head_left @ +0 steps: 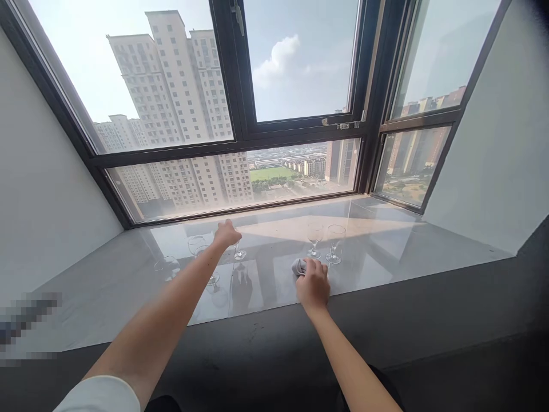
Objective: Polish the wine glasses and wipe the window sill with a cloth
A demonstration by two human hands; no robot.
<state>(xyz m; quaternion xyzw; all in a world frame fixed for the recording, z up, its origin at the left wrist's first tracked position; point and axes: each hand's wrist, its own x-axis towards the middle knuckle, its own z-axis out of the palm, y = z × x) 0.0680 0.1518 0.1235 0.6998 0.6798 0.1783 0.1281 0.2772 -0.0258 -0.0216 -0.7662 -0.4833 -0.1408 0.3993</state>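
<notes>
My left hand (227, 235) reaches over the window sill with its fingers closed around the upper part of a stemmed glass (239, 252), whose foot shows below the hand near the sill surface. In my right hand (313, 283) is a bunched grey cloth (299, 266), gripped low over the sill. Just beyond that hand stand two clear stemmed glasses, one on the left (314, 237) and one on the right (335, 243). Several more glasses (196, 245) are beside my left forearm, which partly hides them.
The glossy grey sill (266, 286) ends at a front edge near me. Dark window frames (244, 143) rise behind it, with a latch (343, 125) on one pane. White walls (484, 143) close in on both sides. Tall buildings show outside.
</notes>
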